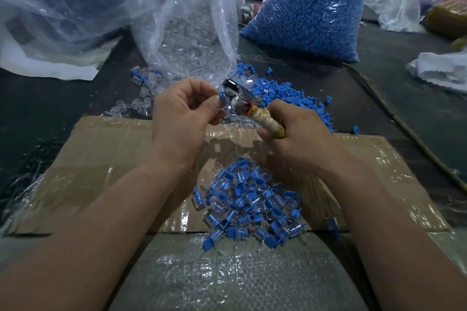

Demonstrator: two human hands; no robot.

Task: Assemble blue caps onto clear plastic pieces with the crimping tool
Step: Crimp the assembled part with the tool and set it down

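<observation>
My left hand (183, 111) pinches a small blue cap (222, 95) between thumb and fingertips, right at the metal head of the crimping tool (237, 101). My right hand (297, 131) grips the tool's handle, which is wrapped in yellowish tape (265, 118). Whether a clear piece sits under the cap is hidden by my fingers. A heap of assembled blue-and-clear pieces (249, 206) lies on the cardboard sheet (101, 159) below my hands. Loose blue caps (285, 93) are spread behind the tool, and loose clear pieces (141, 98) lie to the left.
An open clear bag of clear pieces (184, 25) stands behind my hands. A full bag of blue caps (310, 7) stands at the back right. A large plastic bag (63, 7) fills the back left. A dark cable (404, 129) runs along the right.
</observation>
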